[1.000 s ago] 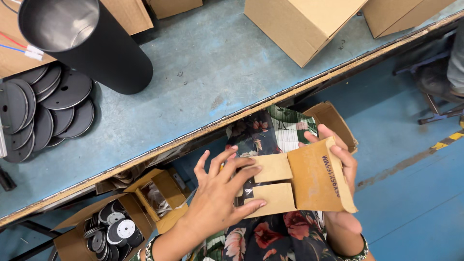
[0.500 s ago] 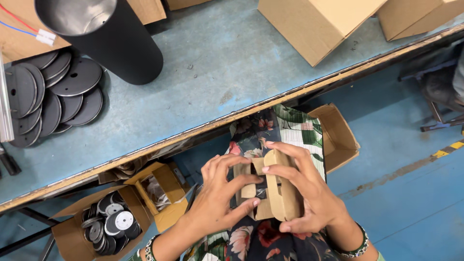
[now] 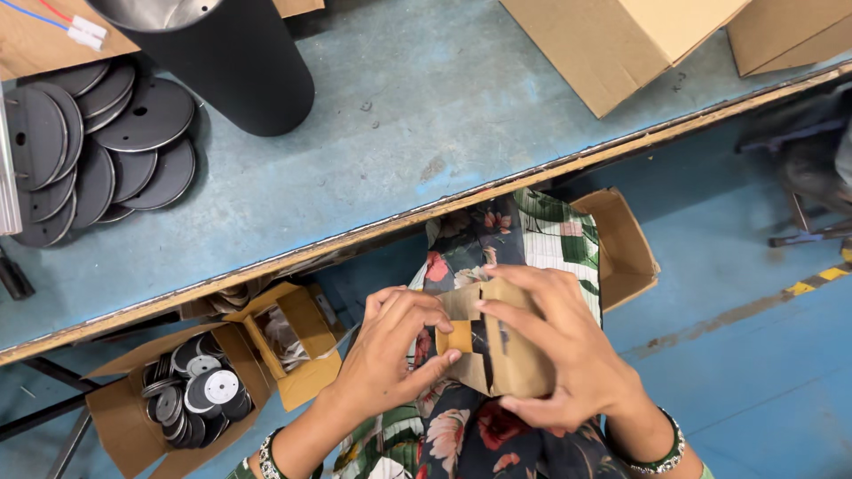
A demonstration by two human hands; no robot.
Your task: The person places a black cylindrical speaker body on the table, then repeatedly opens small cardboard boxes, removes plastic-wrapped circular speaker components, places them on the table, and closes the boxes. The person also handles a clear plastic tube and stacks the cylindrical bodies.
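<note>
A small brown cardboard box (image 3: 506, 359) rests over my lap, above a floral-print garment. My right hand (image 3: 568, 350) wraps over its top and right side. My left hand (image 3: 390, 355) presses on the box's left end, fingers on the folded flaps. Both hands grip the box together. The box's underside is hidden.
A blue-topped workbench (image 3: 426, 133) runs across the top, with a black cylinder (image 3: 226, 53), a pile of dark round discs (image 3: 98, 146) and cardboard boxes (image 3: 621, 40). Under the bench, an open carton (image 3: 195, 395) holds discs. Another open box (image 3: 621, 248) stands on the blue floor at right.
The box flaps were spread open a second ago; my hands have folded them in and now clasp the closed-up box more tightly over my lap.
</note>
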